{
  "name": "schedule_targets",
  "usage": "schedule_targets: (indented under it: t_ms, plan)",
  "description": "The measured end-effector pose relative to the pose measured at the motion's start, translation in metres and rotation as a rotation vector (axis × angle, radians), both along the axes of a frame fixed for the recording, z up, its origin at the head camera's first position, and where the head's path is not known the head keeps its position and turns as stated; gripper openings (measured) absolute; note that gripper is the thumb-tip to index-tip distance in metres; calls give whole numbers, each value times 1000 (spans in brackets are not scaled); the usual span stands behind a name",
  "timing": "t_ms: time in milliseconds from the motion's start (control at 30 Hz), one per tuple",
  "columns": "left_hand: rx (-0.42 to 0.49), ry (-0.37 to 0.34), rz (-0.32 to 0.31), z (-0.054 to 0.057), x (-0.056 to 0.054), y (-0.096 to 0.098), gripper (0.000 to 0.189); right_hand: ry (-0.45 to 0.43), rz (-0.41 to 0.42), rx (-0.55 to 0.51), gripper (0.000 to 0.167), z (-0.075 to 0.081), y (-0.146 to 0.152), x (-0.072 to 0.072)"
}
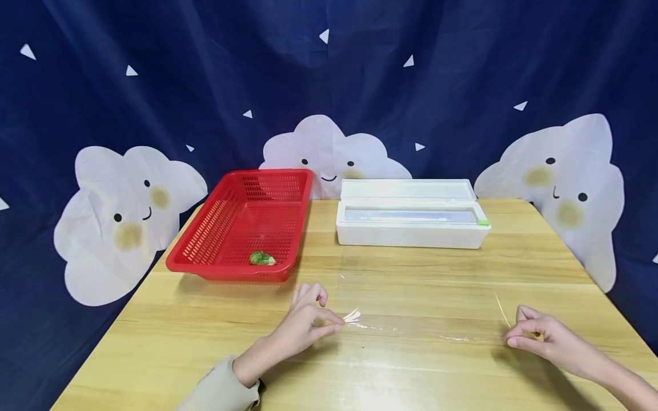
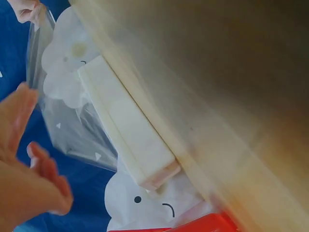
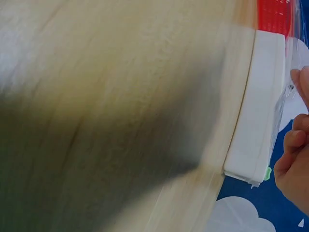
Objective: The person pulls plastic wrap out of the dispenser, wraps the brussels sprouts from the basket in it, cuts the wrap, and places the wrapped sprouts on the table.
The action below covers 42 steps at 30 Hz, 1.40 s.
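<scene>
A sheet of clear plastic wrap [image 1: 454, 338] stretches between my two hands above the wooden table. My left hand [image 1: 300, 322] pinches its near left corner between thumb and forefinger, where the film bunches into bright creases. At the right corner, my right hand [image 1: 547, 341] pinches the film between thumb and fingertips. Behind them stands a long white wrap dispenser box [image 1: 408, 236] with its lid raised. The left wrist view shows the film [image 2: 84, 130] running toward the box. In the right wrist view the right hand [image 3: 294, 150] is partly cut off by the frame edge.
A red plastic basket [image 1: 231, 272] stands at the back left, with a small green vegetable [image 1: 262, 259] inside near its front. A green piece [image 1: 482, 222] sits on the box's right end. The wooden table [image 1: 154, 342] ends at a blue cloud-patterned curtain [image 1: 360, 68].
</scene>
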State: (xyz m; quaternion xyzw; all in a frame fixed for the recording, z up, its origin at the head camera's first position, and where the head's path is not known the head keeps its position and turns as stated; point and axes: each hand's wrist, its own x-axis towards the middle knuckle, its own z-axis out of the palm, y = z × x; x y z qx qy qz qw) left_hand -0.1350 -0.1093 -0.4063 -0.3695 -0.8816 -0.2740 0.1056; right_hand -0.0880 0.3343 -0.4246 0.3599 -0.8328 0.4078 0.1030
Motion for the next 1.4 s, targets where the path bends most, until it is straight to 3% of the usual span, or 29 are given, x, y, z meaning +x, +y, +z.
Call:
schedule_targets:
  t_ms: [200, 467, 733, 867, 1100, 1233, 1400]
  plan:
    - [-293, -147, -69, 7, 0, -1, 33, 6, -18, 56, 34, -4, 2, 0]
    - [-537, -210, -218, 15, -7, -5, 55, 5, 9, 132, 31, -10, 6, -1]
    - [-664, -268, -275, 16, -10, -1, 66, -31, 23, 214, 29, -14, 14, 1]
    - [-733, -252, -273, 13, -11, 3, 69, -42, 2, 267, 34, -18, 18, 4]
    - [-801, -281, -246, 12, -9, 5, 73, 38, -41, 367, 48, -24, 22, 9]
    - [-821, -297, -232, 11, -8, 8, 74, 33, -42, 346, 52, -27, 26, 13]
    - [-846, -305, -227, 14, -11, 11, 74, -86, 57, 258, 55, -30, 43, 11]
